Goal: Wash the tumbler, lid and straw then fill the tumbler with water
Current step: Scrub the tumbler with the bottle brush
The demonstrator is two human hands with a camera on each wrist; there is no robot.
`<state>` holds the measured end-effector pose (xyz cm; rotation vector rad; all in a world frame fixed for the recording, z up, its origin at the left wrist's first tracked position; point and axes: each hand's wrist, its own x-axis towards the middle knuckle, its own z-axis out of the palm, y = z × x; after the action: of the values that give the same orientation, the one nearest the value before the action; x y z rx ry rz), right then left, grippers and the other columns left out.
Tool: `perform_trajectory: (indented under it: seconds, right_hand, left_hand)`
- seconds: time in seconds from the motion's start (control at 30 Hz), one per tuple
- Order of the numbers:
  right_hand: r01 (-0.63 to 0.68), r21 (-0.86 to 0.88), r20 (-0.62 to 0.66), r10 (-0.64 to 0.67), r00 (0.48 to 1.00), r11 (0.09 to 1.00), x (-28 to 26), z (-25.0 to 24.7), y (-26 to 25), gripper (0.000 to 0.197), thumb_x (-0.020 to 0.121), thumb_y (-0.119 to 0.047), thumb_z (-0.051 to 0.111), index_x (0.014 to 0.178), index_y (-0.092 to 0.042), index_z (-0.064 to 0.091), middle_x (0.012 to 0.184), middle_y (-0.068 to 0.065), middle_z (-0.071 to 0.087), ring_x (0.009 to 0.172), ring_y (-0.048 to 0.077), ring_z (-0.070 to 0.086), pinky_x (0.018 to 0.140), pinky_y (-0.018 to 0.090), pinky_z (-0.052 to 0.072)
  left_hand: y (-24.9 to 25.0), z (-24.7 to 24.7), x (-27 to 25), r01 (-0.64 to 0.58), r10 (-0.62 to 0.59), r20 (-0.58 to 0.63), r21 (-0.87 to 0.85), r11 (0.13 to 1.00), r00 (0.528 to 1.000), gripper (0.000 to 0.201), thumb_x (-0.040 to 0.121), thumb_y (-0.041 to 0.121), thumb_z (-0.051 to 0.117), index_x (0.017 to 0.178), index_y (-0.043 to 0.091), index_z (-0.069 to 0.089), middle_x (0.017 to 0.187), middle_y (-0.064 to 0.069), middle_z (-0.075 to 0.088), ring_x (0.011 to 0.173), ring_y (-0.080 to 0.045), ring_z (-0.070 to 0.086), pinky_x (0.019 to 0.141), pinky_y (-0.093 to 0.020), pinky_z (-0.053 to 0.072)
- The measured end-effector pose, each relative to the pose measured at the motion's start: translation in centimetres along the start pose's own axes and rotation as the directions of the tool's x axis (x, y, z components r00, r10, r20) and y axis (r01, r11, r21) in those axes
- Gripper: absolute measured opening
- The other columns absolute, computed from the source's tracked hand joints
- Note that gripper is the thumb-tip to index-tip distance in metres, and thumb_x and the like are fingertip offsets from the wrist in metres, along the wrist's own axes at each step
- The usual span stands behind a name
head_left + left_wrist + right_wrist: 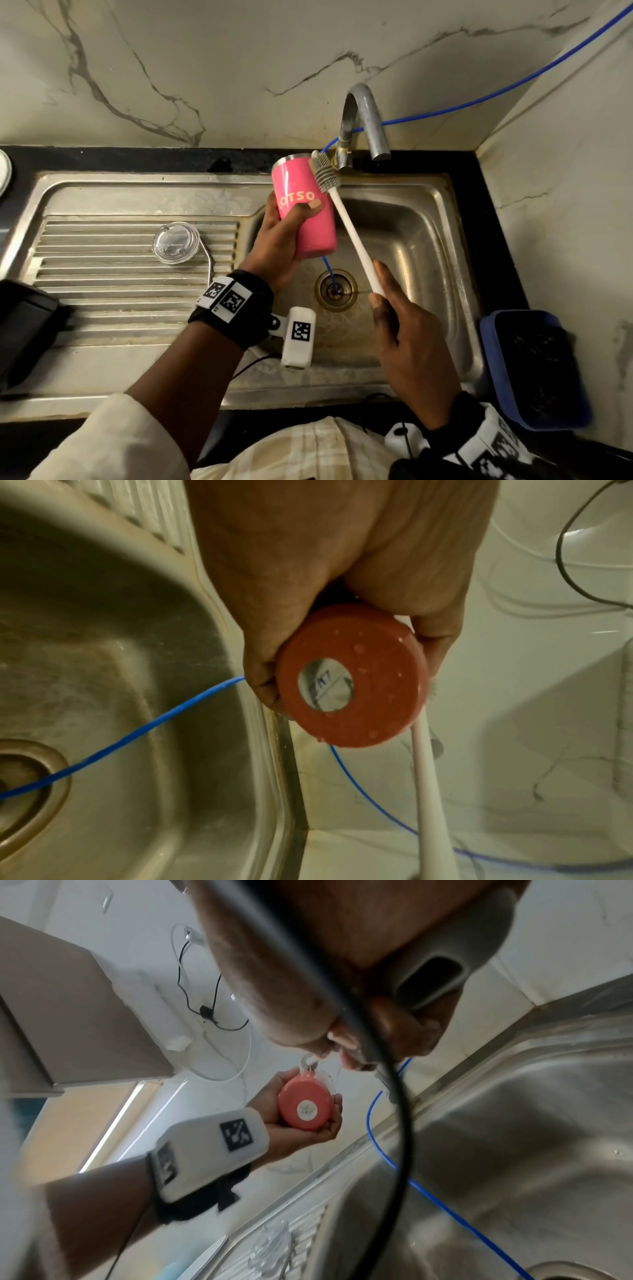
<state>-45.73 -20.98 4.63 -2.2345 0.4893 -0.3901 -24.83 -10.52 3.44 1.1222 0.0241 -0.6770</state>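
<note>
Left hand (274, 240) fingers wrap wet pink steel tumbler (303, 205) | right hand (411, 349) grips white long-handled bottle brush (346, 219), bristles outside rim | risk: slick tumbler slips into sink (428, 233).

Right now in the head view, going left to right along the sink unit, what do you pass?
Black object → clear lid → metal straw → left hand gripping pink tumbler → bottle brush → right hand → blue tub.
</note>
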Motion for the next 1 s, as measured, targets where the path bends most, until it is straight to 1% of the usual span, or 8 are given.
perform_trajectory:
  seconds: [0.1, 0.17, 0.27, 0.37, 0.53, 0.73, 0.83, 1.0]
  right_hand:
    - [0.006, -0.031, -0.026, -0.007, 1.0, 1.0, 1.2, -0.2, 0.4, 0.051, 0.107, -0.034, 0.049, 0.157, -0.025, 0.046, 0.07, -0.013, 0.061, 0.061, -0.004, 0.059, 0.062, 0.004, 0.04]
    - [0.013, -0.026, -0.011, -0.013, 1.0, 1.0, 0.9, -0.2, 0.5, 0.051, 0.108, -0.032, 0.05, 0.158, -0.027, 0.044, 0.078, -0.009, 0.068, 0.064, -0.002, 0.062, 0.063, 0.01, 0.046]
    - [0.008, 0.012, 0.035, -0.008, 0.999, 1.0, -0.6, 0.0, 0.4, 0.049, 0.108, -0.026, 0.053, 0.157, -0.026, 0.046, 0.067, -0.024, 0.051, 0.058, -0.009, 0.055, 0.061, 0.002, 0.036]
    - [-0.016, 0.03, 0.03, 0.015, 0.999, 0.999, -0.9, 0.0, 0.3, 0.049, 0.107, -0.03, 0.051, 0.156, -0.025, 0.047, 0.058, -0.022, 0.041, 0.053, -0.003, 0.053, 0.057, 0.003, 0.033]
    - [-0.012, -0.009, -0.011, 0.012, 1.0, 1.0, 0.9, -0.1, 0.0, 0.049, 0.106, -0.027, 0.052, 0.155, -0.02, 0.049, 0.058, -0.025, 0.035, 0.056, -0.01, 0.052, 0.057, 0.001, 0.032]
    - [0.0, 0.047, 0.064, -0.003, 0.998, 0.999, -0.8, 0.0, -0.1, 0.051, 0.106, -0.024, 0.054, 0.156, -0.021, 0.047, 0.062, -0.029, 0.04, 0.058, -0.013, 0.053, 0.061, -0.002, 0.033]
    - [-0.007, 0.04, 0.039, 0.005, 0.999, 0.999, -0.5, 0.2, -0.2, 0.05, 0.106, -0.027, 0.052, 0.155, -0.02, 0.049, 0.06, -0.029, 0.038, 0.057, -0.012, 0.054, 0.059, -0.002, 0.032]
    - [-0.009, 0.05, 0.021, 0.008, 1.0, 0.999, 0.2, 0.1, -0.7, 0.049, 0.105, -0.022, 0.054, 0.153, -0.017, 0.051, 0.058, -0.03, 0.042, 0.059, -0.017, 0.054, 0.061, -0.004, 0.032]
  left_hand:
    - [-0.4, 0.5, -0.2, 0.016, -0.016, 0.019, 0.003, 1.0, 1.0, 0.068, 0.085, 0.02, 0.069, 0.148, 0.025, 0.044, 0.13, -0.011, 0.064, 0.11, -0.028, 0.069, 0.077, -0.04, 0.062]
    - [-0.1, 0.4, 0.1, 0.007, -0.007, 0.011, -0.014, 1.0, 1.0, 0.064, 0.089, 0.02, 0.069, 0.147, 0.024, 0.045, 0.131, -0.013, 0.065, 0.111, -0.028, 0.069, 0.079, -0.042, 0.061]
    - [0.6, -0.5, 0.6, -0.015, 0.014, -0.027, -0.035, 0.999, 1.0, 0.065, 0.089, 0.024, 0.072, 0.149, 0.022, 0.045, 0.137, -0.018, 0.063, 0.115, -0.032, 0.068, 0.082, -0.049, 0.059]
    - [0.4, -0.8, 0.4, -0.009, 0.009, -0.013, -0.003, 1.0, 1.0, 0.063, 0.093, 0.024, 0.071, 0.15, 0.022, 0.045, 0.139, -0.018, 0.062, 0.118, -0.034, 0.067, 0.083, -0.049, 0.06]
    - [-0.3, 0.5, -0.2, 0.045, -0.043, 0.059, -0.03, 0.999, 0.997, 0.04, 0.1, 0.014, 0.064, 0.138, 0.019, 0.054, 0.131, -0.014, 0.066, 0.124, -0.036, 0.064, 0.093, -0.053, 0.06]
    - [0.6, -0.9, 1.0, 0.055, -0.064, -0.058, -0.139, 0.989, 0.996, 0.082, 0.081, 0.032, 0.079, 0.152, 0.018, 0.042, 0.145, -0.023, 0.058, 0.128, -0.043, 0.062, 0.081, -0.048, 0.06]
    - [-0.3, -1.1, 0.9, 0.036, -0.039, -0.026, -0.101, 0.994, 0.999, 0.072, 0.086, 0.03, 0.072, 0.151, 0.021, 0.042, 0.144, -0.024, 0.057, 0.129, -0.045, 0.06, 0.083, -0.051, 0.059]
    - [-0.7, -1.4, 1.3, 0.056, -0.054, 0.023, -0.116, 0.992, 0.998, 0.076, 0.086, 0.034, 0.071, 0.153, 0.016, 0.039, 0.147, -0.028, 0.053, 0.124, -0.042, 0.062, 0.083, -0.048, 0.059]
